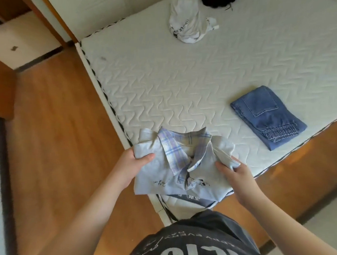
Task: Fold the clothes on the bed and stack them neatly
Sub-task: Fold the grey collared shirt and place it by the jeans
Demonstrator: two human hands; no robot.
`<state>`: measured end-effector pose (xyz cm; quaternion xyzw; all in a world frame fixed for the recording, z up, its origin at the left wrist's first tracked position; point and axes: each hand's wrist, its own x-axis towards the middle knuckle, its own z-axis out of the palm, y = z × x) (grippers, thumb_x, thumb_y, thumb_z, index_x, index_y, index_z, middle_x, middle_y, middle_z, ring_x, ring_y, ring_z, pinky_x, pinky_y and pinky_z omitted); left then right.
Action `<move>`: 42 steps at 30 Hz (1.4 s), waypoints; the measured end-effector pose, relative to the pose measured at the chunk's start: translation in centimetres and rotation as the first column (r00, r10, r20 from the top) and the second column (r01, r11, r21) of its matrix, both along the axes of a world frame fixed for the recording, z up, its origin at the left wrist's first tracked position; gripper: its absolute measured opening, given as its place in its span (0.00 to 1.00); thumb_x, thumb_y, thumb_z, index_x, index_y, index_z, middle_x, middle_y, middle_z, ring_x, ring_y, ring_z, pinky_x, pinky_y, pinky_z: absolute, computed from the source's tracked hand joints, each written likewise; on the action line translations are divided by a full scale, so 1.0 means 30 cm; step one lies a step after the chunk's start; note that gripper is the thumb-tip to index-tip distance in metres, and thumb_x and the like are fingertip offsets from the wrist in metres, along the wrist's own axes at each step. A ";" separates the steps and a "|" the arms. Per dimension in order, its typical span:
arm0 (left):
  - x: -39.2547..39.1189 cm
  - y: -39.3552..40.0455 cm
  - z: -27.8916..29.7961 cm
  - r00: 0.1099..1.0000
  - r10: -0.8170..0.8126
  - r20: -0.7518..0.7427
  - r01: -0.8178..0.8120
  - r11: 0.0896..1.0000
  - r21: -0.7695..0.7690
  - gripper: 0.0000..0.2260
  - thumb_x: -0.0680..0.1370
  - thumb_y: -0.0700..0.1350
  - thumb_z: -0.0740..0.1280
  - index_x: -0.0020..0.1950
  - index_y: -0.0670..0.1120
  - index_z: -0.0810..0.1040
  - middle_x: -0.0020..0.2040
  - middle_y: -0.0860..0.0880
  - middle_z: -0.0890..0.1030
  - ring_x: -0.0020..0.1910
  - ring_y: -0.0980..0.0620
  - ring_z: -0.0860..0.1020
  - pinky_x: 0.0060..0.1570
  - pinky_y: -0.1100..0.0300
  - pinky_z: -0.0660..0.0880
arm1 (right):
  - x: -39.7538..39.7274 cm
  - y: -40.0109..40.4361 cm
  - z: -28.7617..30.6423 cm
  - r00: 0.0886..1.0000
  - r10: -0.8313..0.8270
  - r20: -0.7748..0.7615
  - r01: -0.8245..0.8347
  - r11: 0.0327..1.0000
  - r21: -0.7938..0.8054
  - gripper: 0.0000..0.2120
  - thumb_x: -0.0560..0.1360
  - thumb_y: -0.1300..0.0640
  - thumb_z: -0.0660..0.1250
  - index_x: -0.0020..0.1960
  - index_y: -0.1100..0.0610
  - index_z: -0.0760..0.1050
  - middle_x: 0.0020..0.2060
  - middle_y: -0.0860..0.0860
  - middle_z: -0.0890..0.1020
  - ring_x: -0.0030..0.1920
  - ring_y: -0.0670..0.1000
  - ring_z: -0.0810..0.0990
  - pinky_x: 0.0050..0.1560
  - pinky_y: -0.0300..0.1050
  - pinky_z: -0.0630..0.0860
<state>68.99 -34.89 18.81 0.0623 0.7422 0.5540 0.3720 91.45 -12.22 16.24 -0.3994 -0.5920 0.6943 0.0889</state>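
Note:
A folded light blue shirt (173, 172) with a plaid collar and dark print is held over the near corner of the bed (166, 84). My left hand (131, 167) grips its left edge, thumb on top. My right hand (234, 176) grips its right edge. Folded blue jeans (267, 117) lie flat on the mattress to the right. A crumpled white garment (188, 25) with dark lettering lies at the far side. Behind it a black garment (217, 0) is cut off by the top edge.
The mattress is white and quilted, with a dark trim along its edges. Wooden floor (56, 131) runs along the left of the bed and beyond its right edge. A wooden door frame (52, 14) stands at the far left.

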 end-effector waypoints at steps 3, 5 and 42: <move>-0.065 0.055 -0.023 0.994 -0.106 0.003 0.106 0.994 -0.005 0.08 0.73 0.44 0.75 0.52 0.51 0.85 0.51 0.47 0.86 0.52 0.47 0.84 0.53 0.51 0.79 | 0.007 -0.024 -0.032 0.993 -0.114 0.016 0.115 0.993 -0.042 0.04 0.76 0.55 0.71 0.50 0.49 0.82 0.47 0.54 0.86 0.54 0.56 0.83 0.58 0.62 0.78; -0.111 0.090 -0.048 0.984 -0.177 0.014 0.177 0.984 -0.010 0.10 0.70 0.49 0.75 0.51 0.52 0.85 0.51 0.47 0.86 0.51 0.47 0.84 0.53 0.51 0.79 | 0.014 -0.049 -0.051 0.985 -0.170 0.041 0.172 0.984 -0.044 0.06 0.77 0.57 0.70 0.51 0.47 0.81 0.48 0.54 0.85 0.53 0.56 0.83 0.58 0.63 0.78; -0.330 1.094 -1.030 0.704 -0.699 0.126 0.697 0.647 -0.309 0.06 0.76 0.34 0.69 0.46 0.44 0.79 0.42 0.47 0.81 0.35 0.59 0.80 0.39 0.65 0.74 | 0.092 0.232 -0.966 0.724 -0.608 0.327 0.665 0.740 -0.097 0.15 0.74 0.69 0.64 0.43 0.51 0.83 0.33 0.45 0.82 0.35 0.44 0.77 0.36 0.39 0.71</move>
